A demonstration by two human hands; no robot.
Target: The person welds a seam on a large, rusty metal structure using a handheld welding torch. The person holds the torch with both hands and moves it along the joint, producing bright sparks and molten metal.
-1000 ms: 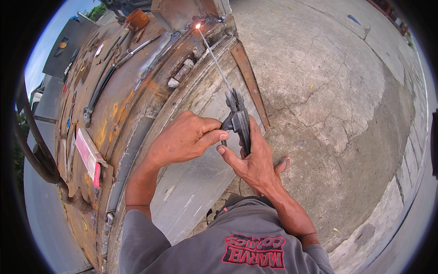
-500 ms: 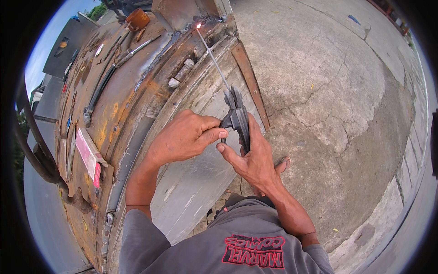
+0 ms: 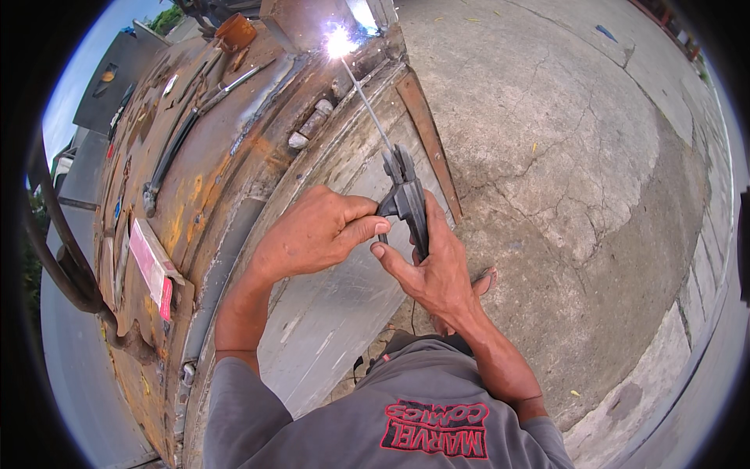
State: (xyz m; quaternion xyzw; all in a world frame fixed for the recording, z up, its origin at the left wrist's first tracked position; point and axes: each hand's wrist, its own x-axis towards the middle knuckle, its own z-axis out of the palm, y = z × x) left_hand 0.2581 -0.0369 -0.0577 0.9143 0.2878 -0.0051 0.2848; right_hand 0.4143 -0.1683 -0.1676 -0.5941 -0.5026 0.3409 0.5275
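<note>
A broad, pale grey, cracked concrete ground (image 3: 547, 117) is spreading across the right side. Beside it, a rust-brown flat steel bed (image 3: 223, 144) is filling the left, with a scuffed grey metal side panel (image 3: 336, 297) running along its edge. An upright grey steel piece (image 3: 301, 23) is standing at the bed's far corner. A pink-and-white cardboard box (image 3: 150, 258) is lying on the bed, well apart from the work.

The person's right hand (image 3: 437, 281) is wrapping firmly round the grip of a black clamp-type electrode holder (image 3: 408, 203), leaving no visible slack. The left hand (image 3: 320, 234) is pinching the holder's side lever between thumb and forefinger. Both hands are keeping the holder above the side panel, and its jaws are gripping a thin, straight grey welding rod (image 3: 367, 105) that is pointing toward the corner.

At the rod's tip, a white-violet welding arc (image 3: 341, 43) is now blazing where only a small orange-red glow was showing half a second ago; the rod is probably striking properly and melting metal into the joint.
</note>
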